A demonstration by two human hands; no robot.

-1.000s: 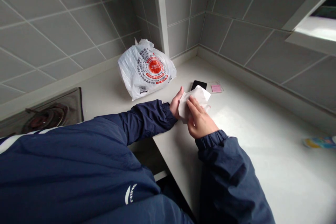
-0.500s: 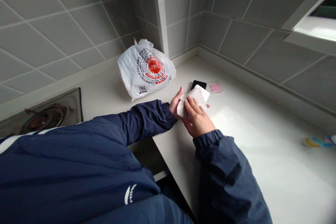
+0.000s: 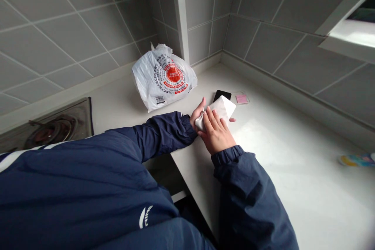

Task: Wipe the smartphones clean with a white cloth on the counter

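A folded white tissue [image 3: 218, 111] is pressed between my two hands above the white countertop [image 3: 281, 156]. My left hand [image 3: 198, 112] cups it from below and from the left, with a fingertip showing past its right side. My right hand [image 3: 215, 133] lies on top, fingers spread over the tissue. Just beyond the tissue lies a black smartphone [image 3: 222, 95], its lower part hidden. Beside that phone is a small pink item in clear packaging [image 3: 241, 99].
A knotted white plastic bag [image 3: 162, 76] with a red logo stands in the tiled corner. A steel gas burner [image 3: 52, 133] is set at the left, and a colourful packet [image 3: 356, 160] lies at the right. Tiled walls rise behind the counter.
My right hand has slid left, closer to my left hand. The tissue is bunched tighter between them and covers less of the counter. The bag and phone have not visibly moved.
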